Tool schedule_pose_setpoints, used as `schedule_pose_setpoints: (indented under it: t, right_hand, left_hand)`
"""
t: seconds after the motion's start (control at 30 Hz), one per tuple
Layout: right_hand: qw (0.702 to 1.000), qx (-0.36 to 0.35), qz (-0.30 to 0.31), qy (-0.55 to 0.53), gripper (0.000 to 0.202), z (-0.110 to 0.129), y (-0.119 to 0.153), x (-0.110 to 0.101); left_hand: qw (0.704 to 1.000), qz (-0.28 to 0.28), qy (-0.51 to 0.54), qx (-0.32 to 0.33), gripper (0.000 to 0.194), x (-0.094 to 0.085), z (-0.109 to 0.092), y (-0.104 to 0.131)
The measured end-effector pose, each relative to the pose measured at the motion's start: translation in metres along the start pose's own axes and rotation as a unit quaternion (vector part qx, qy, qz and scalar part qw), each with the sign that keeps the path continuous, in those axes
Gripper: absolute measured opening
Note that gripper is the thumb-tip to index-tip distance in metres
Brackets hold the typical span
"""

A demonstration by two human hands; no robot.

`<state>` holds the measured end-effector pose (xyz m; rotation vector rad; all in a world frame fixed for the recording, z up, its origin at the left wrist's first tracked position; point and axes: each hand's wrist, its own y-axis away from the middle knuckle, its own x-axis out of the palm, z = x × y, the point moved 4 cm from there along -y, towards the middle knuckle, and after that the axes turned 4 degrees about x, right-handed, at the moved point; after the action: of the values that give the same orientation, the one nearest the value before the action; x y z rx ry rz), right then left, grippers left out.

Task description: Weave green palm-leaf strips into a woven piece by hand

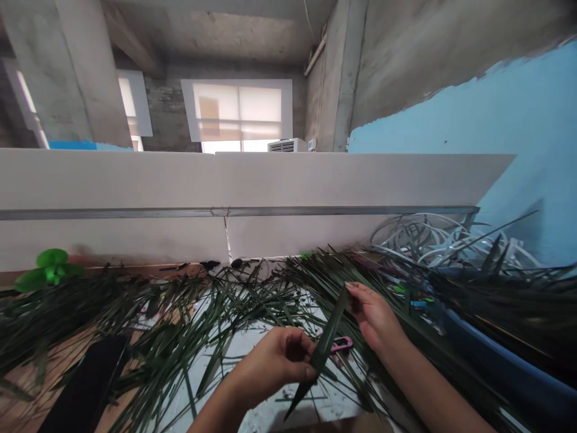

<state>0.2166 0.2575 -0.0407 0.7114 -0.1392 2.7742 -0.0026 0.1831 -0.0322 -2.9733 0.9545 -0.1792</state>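
Note:
A long dark green leaf (329,340) is stretched diagonally between my two hands, its pointed lower end hanging free. My left hand (291,356) pinches the leaf's lower part between thumb and fingers. At the upper end, the fingertips of my right hand (367,310) are closed on it. Behind the leaf, a pink-handled tool (341,344) lies on the white work surface (256,344), partly covered. Cut green leaf strips (234,310) are scattered around my hands.
A blue tub (491,361) holding dark leaves stands at the right, with coiled white strips (415,234) behind it. On the left are a black phone-like object (88,385) and a green propeller-shaped item (50,270). A white partition (288,180) runs across the back.

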Motion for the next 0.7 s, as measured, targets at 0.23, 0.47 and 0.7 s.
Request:
schedule_pose_setpoints:
  t: [0.23, 0.47, 0.7]
  right_hand:
    - [0.999, -0.017, -0.041, -0.013, 0.018, 0.012, -0.016, -0.021]
    - [0.999, 0.003, -0.022, -0.029, 0.031, 0.018, -0.01, -0.013]
    - [0.989, 0.079, 0.119, 0.036, 0.033, -0.005, 0.036, 0.035]
  left_hand:
    - [1.0, 0.009, -0.002, -0.024, 0.019, -0.004, -0.001, 0.003]
    - [0.999, -0.036, 0.008, -0.017, 0.021, -0.014, 0.001, -0.001]
    - [0.988, -0.145, 0.015, 0.047, 0.023, -0.025, 0.013, -0.014]
